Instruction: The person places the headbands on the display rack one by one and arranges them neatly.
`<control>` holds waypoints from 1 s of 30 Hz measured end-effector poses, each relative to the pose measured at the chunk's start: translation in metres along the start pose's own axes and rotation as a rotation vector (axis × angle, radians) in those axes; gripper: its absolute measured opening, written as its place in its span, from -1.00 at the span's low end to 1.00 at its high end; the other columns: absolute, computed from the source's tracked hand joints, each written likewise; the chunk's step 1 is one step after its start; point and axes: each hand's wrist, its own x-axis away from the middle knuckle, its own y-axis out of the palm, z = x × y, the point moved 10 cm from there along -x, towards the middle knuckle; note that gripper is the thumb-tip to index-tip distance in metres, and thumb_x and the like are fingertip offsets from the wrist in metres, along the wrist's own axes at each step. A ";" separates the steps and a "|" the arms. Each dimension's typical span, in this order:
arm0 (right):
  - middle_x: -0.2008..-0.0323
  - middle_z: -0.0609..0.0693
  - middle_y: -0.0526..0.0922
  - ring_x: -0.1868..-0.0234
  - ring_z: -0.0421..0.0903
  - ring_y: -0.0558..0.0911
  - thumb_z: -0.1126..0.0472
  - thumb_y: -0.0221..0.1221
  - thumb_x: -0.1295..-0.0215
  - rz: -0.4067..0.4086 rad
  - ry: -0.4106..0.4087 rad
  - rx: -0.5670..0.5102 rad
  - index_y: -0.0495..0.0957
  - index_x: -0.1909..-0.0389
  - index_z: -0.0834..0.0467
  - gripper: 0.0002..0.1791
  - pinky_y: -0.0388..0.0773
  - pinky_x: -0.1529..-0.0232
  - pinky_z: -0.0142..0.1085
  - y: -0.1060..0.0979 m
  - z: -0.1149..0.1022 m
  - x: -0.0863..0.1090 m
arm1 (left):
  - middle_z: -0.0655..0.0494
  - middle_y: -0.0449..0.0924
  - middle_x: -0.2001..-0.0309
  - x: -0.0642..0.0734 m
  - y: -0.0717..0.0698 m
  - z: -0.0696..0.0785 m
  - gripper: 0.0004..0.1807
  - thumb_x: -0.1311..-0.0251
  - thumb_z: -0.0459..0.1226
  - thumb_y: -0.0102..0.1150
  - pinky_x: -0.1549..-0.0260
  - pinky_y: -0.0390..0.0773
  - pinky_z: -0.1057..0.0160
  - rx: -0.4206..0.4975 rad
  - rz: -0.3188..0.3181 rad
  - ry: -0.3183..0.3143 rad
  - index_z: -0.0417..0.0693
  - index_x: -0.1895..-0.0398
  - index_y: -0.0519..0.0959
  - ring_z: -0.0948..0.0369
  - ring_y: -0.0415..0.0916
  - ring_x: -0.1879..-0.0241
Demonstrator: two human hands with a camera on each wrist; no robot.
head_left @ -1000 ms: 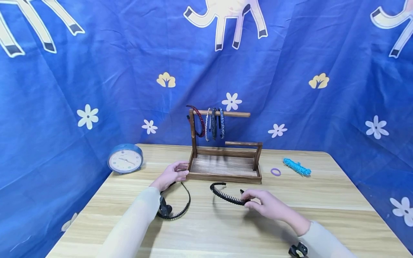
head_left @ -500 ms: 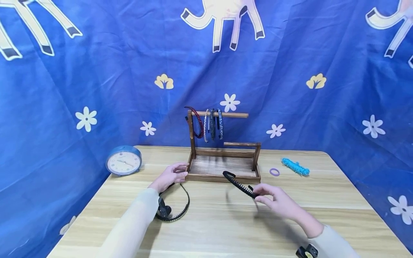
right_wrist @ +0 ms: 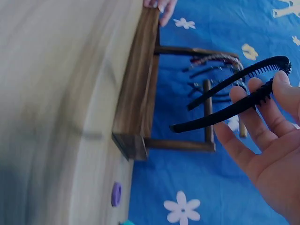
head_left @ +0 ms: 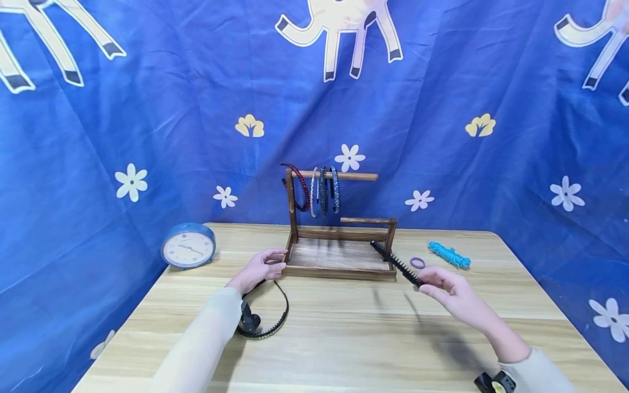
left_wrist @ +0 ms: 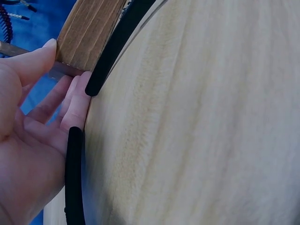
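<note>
My right hand pinches a black toothed headband near its middle, in front of the rack's right end. In the right wrist view the two ends of this headband point away from the fingers. My left hand touches the left end of the brown wooden rack, thumb at the upper edge and fingertips against the side. Below that wrist, a second black headband lies on the table, partly hidden. From the rack's upper bar hang a red headband and several white, dark and blue ones.
A blue clock stands at the table's left edge. To the right of the rack lie a purple ring and a bundle of turquoise cord. The rack's lower bar juts leftward from its post. Patterned blue cloth hangs behind.
My right hand has moved right and slightly away from me, bringing the black headband up and turning it edge-on. The left hand has stayed at the rack's end.
</note>
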 end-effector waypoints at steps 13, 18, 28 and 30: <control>0.32 0.08 0.66 0.25 -0.22 0.62 0.58 0.06 -0.20 0.127 -0.007 -0.057 0.43 0.14 0.43 -0.80 0.59 0.24 -0.47 -0.055 -0.001 -0.003 | -0.31 0.23 -0.20 0.000 0.001 0.000 -0.43 -0.23 -0.41 0.11 0.03 0.55 0.02 -0.001 -0.017 0.012 -0.27 -0.30 0.22 -0.09 0.37 -0.05; 0.36 0.10 0.66 0.30 -0.16 0.62 0.56 0.02 -0.24 0.169 -0.006 -0.116 0.40 0.14 0.46 -0.83 0.57 0.29 -0.48 -0.073 0.003 -0.011 | -0.31 0.24 -0.20 0.001 0.000 0.000 -0.43 -0.22 -0.40 0.12 0.02 0.55 0.03 -0.004 -0.016 0.008 -0.26 -0.30 0.23 -0.09 0.37 -0.04; 0.36 0.10 0.65 0.34 -0.11 0.66 0.41 0.06 -0.30 0.258 0.080 -0.206 0.41 0.14 0.38 -0.85 0.65 0.32 -0.36 -0.097 0.028 -0.040 | -0.30 0.24 -0.20 0.001 -0.002 0.000 -0.44 -0.22 -0.41 0.11 0.02 0.54 0.03 0.003 -0.007 0.000 -0.25 -0.30 0.24 -0.09 0.38 -0.05; 0.36 0.05 0.65 0.34 -0.14 0.65 0.39 0.07 -0.31 0.263 0.101 -0.204 0.42 0.14 0.35 -0.84 0.65 0.32 -0.38 -0.097 0.033 -0.047 | -0.30 0.23 -0.20 0.001 -0.001 0.000 -0.44 -0.23 -0.41 0.10 0.01 0.54 0.03 0.004 -0.013 0.001 -0.25 -0.30 0.23 -0.09 0.37 -0.07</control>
